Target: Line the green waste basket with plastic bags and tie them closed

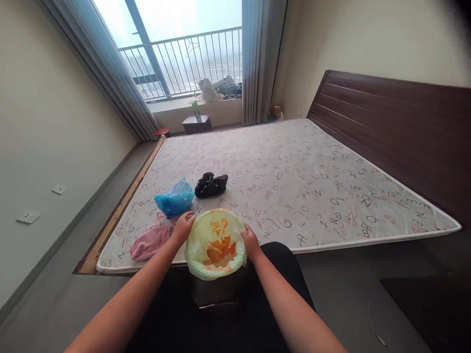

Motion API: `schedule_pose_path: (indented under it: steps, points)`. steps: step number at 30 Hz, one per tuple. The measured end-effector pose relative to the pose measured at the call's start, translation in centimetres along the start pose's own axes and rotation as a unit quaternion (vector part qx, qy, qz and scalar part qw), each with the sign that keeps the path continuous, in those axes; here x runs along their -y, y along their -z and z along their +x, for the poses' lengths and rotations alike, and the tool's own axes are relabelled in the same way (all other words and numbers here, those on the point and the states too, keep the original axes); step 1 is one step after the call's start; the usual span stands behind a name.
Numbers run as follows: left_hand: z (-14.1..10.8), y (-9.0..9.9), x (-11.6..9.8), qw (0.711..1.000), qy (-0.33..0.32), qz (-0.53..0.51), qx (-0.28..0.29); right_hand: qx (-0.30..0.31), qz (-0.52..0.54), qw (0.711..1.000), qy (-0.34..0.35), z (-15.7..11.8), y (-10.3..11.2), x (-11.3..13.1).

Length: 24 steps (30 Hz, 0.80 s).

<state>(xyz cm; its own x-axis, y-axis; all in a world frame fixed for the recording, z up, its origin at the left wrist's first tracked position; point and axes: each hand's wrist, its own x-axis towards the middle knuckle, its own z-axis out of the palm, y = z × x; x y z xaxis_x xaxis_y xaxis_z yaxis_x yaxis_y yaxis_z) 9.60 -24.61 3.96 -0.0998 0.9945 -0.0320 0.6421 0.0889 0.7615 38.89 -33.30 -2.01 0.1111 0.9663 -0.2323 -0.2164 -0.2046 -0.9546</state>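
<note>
A round bin [216, 245] lined with a pale green plastic bag with orange print stands upright between my knees, its mouth facing up. My left hand [183, 228] grips the bag at the rim's upper left, fingers closed. On the right side of the rim, my right hand [251, 241] is closed on the bag's edge. Just past the bin, a blue plastic bag [174, 197] and a black plastic bag [211, 185] lie on the mattress. A pink cloth [150, 241] rests near the mattress corner, beside my left forearm.
The patterned mattress [265, 171] spreads ahead, with a dark wooden headboard [390, 122] at the right. A small nightstand [197, 123] holding a green bottle is beyond it, below the window. A cable [374, 323] lies on the floor at the lower right.
</note>
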Motion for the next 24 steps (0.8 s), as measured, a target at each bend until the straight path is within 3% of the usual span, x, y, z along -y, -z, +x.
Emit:
schedule_pose_path:
  steps: [3,6,14,19,24]
  points:
    - [3.8,-0.2,-1.0,0.998,-0.002,0.062,0.011,0.051,0.105,0.992,-0.048,0.3,-0.6,-0.1]
    - [7.4,-1.4,-1.9,0.993,0.023,0.111,0.034,0.061,0.154,0.984,-0.059,0.7,-1.4,-0.1]
    - [15.6,-8.0,-3.6,0.977,0.027,0.186,0.097,0.06,0.215,0.972,-0.072,2.3,-2.1,-0.3]
    - [19.9,-10.5,-2.6,0.96,0.042,0.247,0.123,0.067,0.207,0.975,-0.053,2.8,-2.6,-0.9]
    - [23.1,-11.5,-0.9,0.945,-0.004,0.292,0.149,0.054,0.162,0.983,-0.061,3.0,-2.5,-0.9]
